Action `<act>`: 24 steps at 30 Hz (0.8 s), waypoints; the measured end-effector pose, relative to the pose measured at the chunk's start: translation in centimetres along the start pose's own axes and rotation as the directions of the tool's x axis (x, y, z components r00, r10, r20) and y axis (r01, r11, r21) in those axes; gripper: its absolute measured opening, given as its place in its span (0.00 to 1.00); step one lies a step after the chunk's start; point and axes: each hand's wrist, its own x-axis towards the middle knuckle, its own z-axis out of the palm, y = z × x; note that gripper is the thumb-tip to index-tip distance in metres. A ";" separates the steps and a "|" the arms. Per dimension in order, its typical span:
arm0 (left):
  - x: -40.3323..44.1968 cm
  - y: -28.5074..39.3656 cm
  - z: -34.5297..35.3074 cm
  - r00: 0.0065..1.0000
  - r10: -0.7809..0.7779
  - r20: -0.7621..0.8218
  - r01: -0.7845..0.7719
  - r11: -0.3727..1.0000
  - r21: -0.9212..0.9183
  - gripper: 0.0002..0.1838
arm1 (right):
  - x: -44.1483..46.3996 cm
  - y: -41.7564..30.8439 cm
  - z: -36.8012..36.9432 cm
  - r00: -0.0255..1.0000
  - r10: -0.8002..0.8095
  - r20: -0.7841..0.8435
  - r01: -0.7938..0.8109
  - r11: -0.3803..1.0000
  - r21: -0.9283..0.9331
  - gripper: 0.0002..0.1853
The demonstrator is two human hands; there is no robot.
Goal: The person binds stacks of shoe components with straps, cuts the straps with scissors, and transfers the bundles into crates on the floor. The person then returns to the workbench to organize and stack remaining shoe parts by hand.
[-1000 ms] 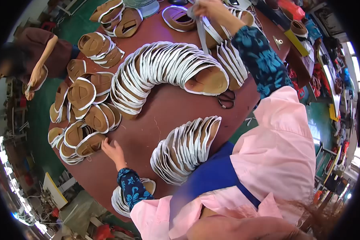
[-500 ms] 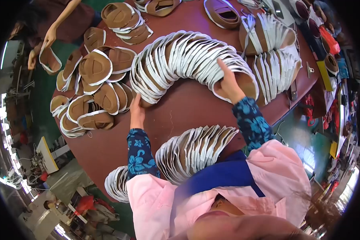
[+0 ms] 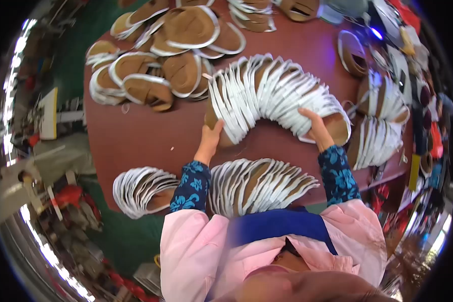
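A long curved row of brown pieces with white edges (image 3: 272,90) stands on the dark red table (image 3: 146,131). My left hand (image 3: 211,137) grips the row's left end, with the thumb on the near side and the far fingers hidden. At the right end, my right hand (image 3: 314,128) holds the row, its thumb lying over the white edges. Closer to my body is a second row of such pieces (image 3: 256,186), and a shorter row (image 3: 143,191) lies left of it, beside my left sleeve.
Loose brown pieces (image 3: 189,27) are piled at the back left. Two more rows (image 3: 377,143) stand at the right, near a single brown piece (image 3: 352,53). Stacked pieces (image 3: 251,15) sit at the far edge.
My right hand has come down from the back right onto the curved row. My left hand has moved from the loose pile to the row's left end. The view has turned.
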 end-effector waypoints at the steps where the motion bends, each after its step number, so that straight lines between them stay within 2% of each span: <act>1: -1.9 -1.1 -2.1 0.998 0.051 -0.035 -0.052 0.998 -0.025 0.29 | -0.9 1.5 1.0 0.999 0.044 0.023 -0.043 0.999 -0.024 0.28; 2: -3.0 -2.9 -5.2 0.999 -0.040 -0.037 0.041 0.998 0.045 0.29 | -1.8 3.0 2.1 0.996 0.086 0.016 -0.084 0.991 -0.106 0.28; 3: -4.3 -4.5 -7.9 0.997 -0.055 -0.057 0.056 0.998 0.012 0.30 | -2.7 4.4 3.3 0.993 0.119 0.001 -0.117 0.976 -0.185 0.28; 5: -6.4 -6.5 -11.5 0.994 -0.081 -0.070 0.077 0.995 -0.058 0.33 | -4.1 7.0 5.1 0.988 0.154 0.008 -0.148 0.964 -0.220 0.29; 7: -7.6 -7.4 -13.5 0.972 -0.150 -0.179 0.109 0.970 -0.218 0.37 | -4.7 8.6 6.1 0.983 0.176 -0.050 -0.183 0.926 -0.331 0.28; 8: -8.2 -6.9 -13.7 0.954 -0.198 -0.224 0.128 0.947 -0.295 0.39 | -4.6 9.4 6.0 0.989 0.148 -0.010 -0.144 0.945 -0.295 0.27; 11: -8.2 -3.5 -15.2 0.858 -0.305 -0.413 0.315 0.948 -0.044 0.46 | -4.2 9.0 5.5 0.973 0.229 0.006 -0.220 0.940 -0.262 0.28; 12: -6.6 -3.2 -18.1 0.874 -0.338 -0.348 0.461 0.802 0.379 0.39 | -5.2 7.9 6.8 0.975 0.223 -0.018 -0.218 0.928 -0.302 0.29; 13: -5.9 -3.6 -18.1 0.860 0.139 -0.491 0.205 0.788 0.581 0.30 | -5.2 8.3 6.7 0.995 0.096 -0.025 -0.099 0.928 -0.360 0.29; 14: -4.2 -3.7 -18.6 0.768 0.400 -0.500 0.045 0.745 0.665 0.26 | -5.3 8.7 6.3 0.999 -0.033 -0.028 0.018 0.907 -0.420 0.28; 15: -2.1 -1.8 -18.0 0.616 0.629 -0.474 -0.094 0.656 0.749 0.22 | -5.7 9.2 6.0 0.987 -0.159 -0.024 0.129 0.870 -0.476 0.28; 16: 0.4 0.2 -18.2 0.662 0.630 -0.406 -0.206 0.674 0.710 0.22 | -7.2 8.7 7.5 0.972 -0.201 -0.120 0.117 0.860 -0.496 0.31; 17: 3.2 1.9 -18.5 0.703 0.633 -0.325 -0.313 0.686 0.657 0.22 | -7.6 8.8 7.2 0.967 -0.228 -0.112 0.133 0.828 -0.544 0.30; 18: 6.4 3.4 -17.6 0.776 0.538 -0.328 -0.341 0.797 0.499 0.21 | -8.3 8.8 6.5 0.960 -0.257 -0.113 0.144 0.796 -0.588 0.29; 19: 8.8 4.6 -16.6 0.848 0.440 -0.295 -0.345 0.881 0.324 0.19 | -9.0 8.8 5.9 0.948 -0.294 -0.120 0.157 0.763 -0.627 0.29; 20: 10.3 5.2 -16.5 0.913 0.319 -0.254 -0.278 0.943 0.184 0.18 | -9.7 9.6 4.6 0.883 -0.469 -0.023 0.322 0.641 -0.697 0.23; 21: 12.6 6.1 -16.1 0.969 0.179 -0.172 -0.172 0.983 0.057 0.16 | -11.0 10.3 4.8 0.830 -0.545 -0.122 0.353 0.680 -0.643 0.19; 22: 14.1 5.9 -16.3 0.944 0.261 -0.202 -0.213 0.949 0.234 0.17 | -12.8 10.2 5.2 0.783 -0.610 -0.125 0.346 0.593 -0.727 0.19; 23: 15.0 5.3 -15.5 0.900 0.382 -0.208 -0.388 0.921 0.012 0.14 | -14.6 9.8 5.6 0.727 -0.674 -0.132 0.319 0.502 -0.804 0.19; 24: 13.1 7.9 -13.1 0.851 0.417 -0.319 -0.419 0.906 0.066 0.16 | -16.1 9.3 5.5 0.746 -0.663 -0.065 0.317 0.440 -0.840 0.19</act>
